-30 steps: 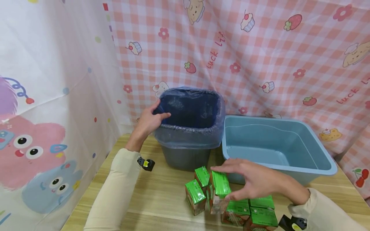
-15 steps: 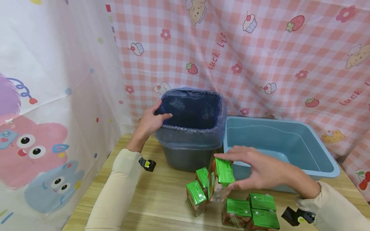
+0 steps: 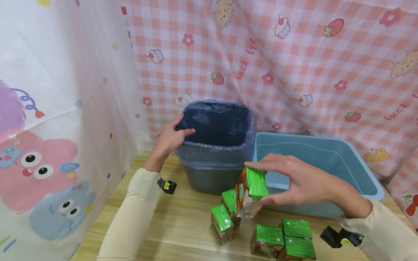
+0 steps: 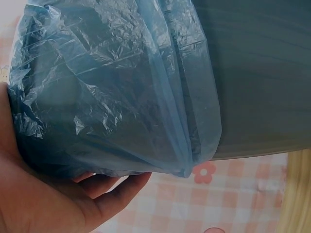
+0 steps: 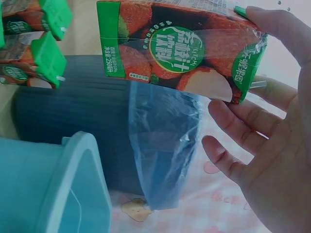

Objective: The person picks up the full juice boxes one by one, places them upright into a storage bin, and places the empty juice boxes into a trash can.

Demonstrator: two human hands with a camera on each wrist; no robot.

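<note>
My right hand (image 3: 294,177) pinches a lychee juice box (image 3: 256,183) by its green top, thumb on one side and fingers on the other. In the right wrist view this juice box (image 5: 180,48) shows red lychees, a green label and a straw in clear wrap. It hangs above the table, in front of the dark trash can (image 3: 210,179). My left hand (image 3: 171,136) grips the can's left rim over the blue plastic liner (image 3: 215,156). Its thumb lies over the inside, and its fingers lie along the outer wall, against the liner (image 4: 107,97) in the left wrist view.
A light blue plastic tub (image 3: 313,156) stands right of the trash can. Two juice boxes (image 3: 222,219) stand at the front left of the held one. Three more juice boxes (image 3: 267,235) stand together at the front right. A checked curtain (image 3: 196,47) hangs behind the wooden table (image 3: 176,221).
My right hand has lifted the juice box up off the table from among the others, and the box has tilted a little. My left hand stays on the trash can's rim.
</note>
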